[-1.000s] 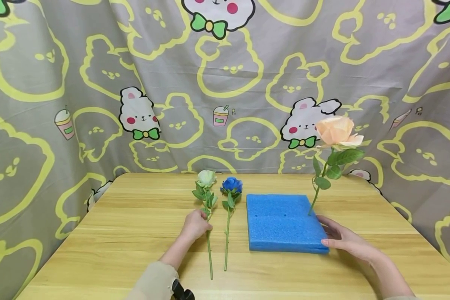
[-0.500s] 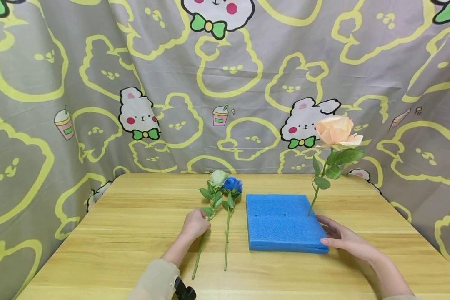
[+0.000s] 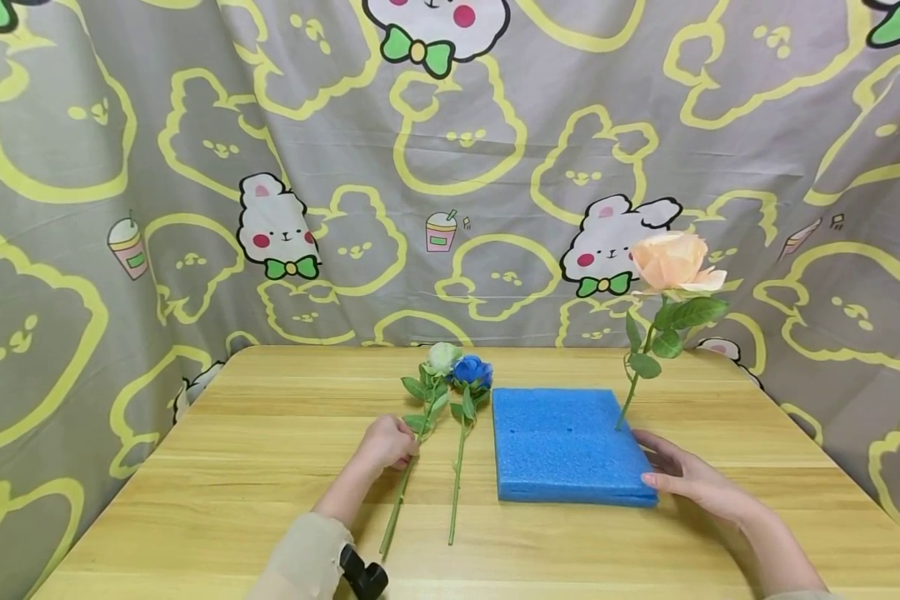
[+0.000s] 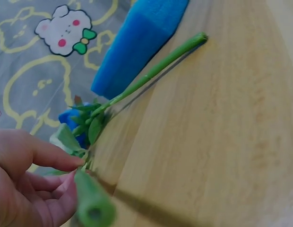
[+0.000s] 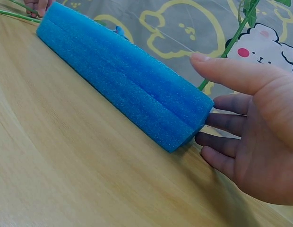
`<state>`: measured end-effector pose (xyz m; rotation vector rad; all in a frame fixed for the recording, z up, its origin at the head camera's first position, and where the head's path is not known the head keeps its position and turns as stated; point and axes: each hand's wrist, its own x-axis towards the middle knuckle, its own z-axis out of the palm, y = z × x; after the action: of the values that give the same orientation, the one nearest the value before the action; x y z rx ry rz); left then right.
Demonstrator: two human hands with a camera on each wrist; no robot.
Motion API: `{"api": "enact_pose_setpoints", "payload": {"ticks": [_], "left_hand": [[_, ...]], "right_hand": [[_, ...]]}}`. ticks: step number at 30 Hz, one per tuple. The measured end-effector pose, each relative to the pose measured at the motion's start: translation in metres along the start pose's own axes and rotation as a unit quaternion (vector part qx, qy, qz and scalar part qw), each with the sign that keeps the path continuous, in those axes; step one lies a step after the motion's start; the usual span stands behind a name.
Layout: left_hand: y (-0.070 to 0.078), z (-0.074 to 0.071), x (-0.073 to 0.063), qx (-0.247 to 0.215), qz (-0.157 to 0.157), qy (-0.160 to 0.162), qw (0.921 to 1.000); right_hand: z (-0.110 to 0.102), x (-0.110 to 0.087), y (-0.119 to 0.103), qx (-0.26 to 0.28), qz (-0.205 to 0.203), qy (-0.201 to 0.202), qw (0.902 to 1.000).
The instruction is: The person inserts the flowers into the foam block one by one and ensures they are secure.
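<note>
My left hand [image 3: 386, 443] pinches the green stem of a pale green-white rose [image 3: 442, 359] between thumb and forefinger. In the left wrist view the cut end of that stem [image 4: 95, 210] points at the camera, raised off the wood. A blue rose [image 3: 472, 372] lies just right of it, its head overlapped by the pale one. On the right, a blue foam block [image 3: 562, 450] rests flat, with a peach rose [image 3: 671, 260] standing in its right side, leaning slightly. My right hand [image 3: 697, 483] touches the block's right edge with extended fingers, thumb at the near corner.
The wooden table [image 3: 270, 467] reaches back to a grey cartoon-print curtain [image 3: 330, 150]. Small holes [image 3: 569, 431] show in the foam's top. A black device [image 3: 363, 573] is strapped at my left wrist.
The pale rose's head has swung right against the blue rose, while its stem's lower end moved left. The blue rose's head has shifted slightly right. My right hand and the foam stay put.
</note>
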<state>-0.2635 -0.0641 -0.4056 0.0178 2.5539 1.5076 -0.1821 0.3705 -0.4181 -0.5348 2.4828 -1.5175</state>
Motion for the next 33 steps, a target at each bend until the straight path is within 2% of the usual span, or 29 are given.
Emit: {"api": "enact_pose_setpoints", "payload": {"ticks": [7, 12, 22, 25, 33], "left_hand": [[-0.003, -0.002, 0.003, -0.054, -0.024, -0.044, 0.9973], [-0.004, -0.005, 0.004, -0.075, -0.035, -0.067, 0.9943], [-0.005, -0.012, 0.003, -0.127, -0.036, -0.090, 0.9871], [-0.005, -0.015, 0.003, -0.148, -0.032, -0.096, 0.9839], [0.000, -0.024, 0.003, -0.185, -0.023, -0.094, 0.9780]], "right_hand": [[0.001, 0.000, -0.002, -0.010, 0.003, 0.002, 0.9999], [0.001, 0.000, -0.002, -0.013, 0.005, 0.006, 0.9999], [0.000, 0.001, 0.003, -0.002, 0.019, 0.013, 0.9997], [0.000, 0.002, 0.004, 0.005, 0.012, 0.009, 0.9999], [0.000, 0.000, 0.002, -0.010, 0.020, 0.014, 0.9997]]}}
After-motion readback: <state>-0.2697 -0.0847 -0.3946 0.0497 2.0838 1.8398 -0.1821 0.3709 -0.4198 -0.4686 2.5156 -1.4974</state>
